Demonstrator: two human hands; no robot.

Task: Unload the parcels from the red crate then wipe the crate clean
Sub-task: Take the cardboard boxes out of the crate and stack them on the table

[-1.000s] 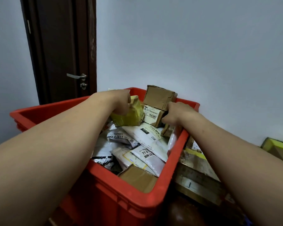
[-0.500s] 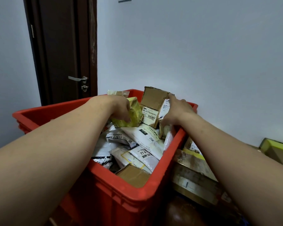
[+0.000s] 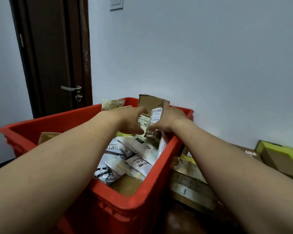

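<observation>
Off the yellow parcel (image 3: 121,133) it gripped half a second ago, the left hand (image 3: 131,122) has slid right to the labelled cardboard box (image 3: 143,122) at the far right corner of the red crate (image 3: 169,159). Its fingers are stretched out with the thumb below; whether it grips cannot be told. The right hand (image 3: 170,118) has shifted little and curls round a small white-labelled packet (image 3: 156,114), fingertips on the upper box (image 3: 150,101). White mailer bags (image 3: 139,149) fill the crate as before. Cartons (image 3: 189,179) lie outside its right wall.
</observation>
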